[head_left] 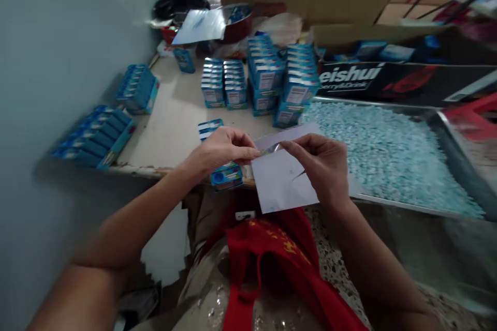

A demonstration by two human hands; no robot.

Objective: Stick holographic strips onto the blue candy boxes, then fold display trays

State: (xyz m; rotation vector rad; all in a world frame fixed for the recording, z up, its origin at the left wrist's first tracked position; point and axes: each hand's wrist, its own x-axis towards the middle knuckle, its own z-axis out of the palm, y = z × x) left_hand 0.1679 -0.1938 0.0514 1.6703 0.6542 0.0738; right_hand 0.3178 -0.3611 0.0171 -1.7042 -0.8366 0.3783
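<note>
My left hand (pixel 229 150) pinches one end of a small shiny, see-through strip (pixel 272 149). The other end is between the thumb and finger of my right hand (pixel 324 160). Its exact kind is too small to make out. Under both hands lies a white paper sheet (pixel 283 186), reaching over the table's front edge. A thin dark sliver (pixel 298 175) shows below my right fingers. Small blue boxes (pixel 227 177) sit by my left hand, partly hidden behind it.
Stacks of blue boxes (pixel 266 80) stand behind my hands, with more blue boxes (pixel 99 137) along the table's left edge. To the right, a metal tray (pixel 438 119) holds many pale blue pieces. A black carton (pixel 407 83) stands behind it.
</note>
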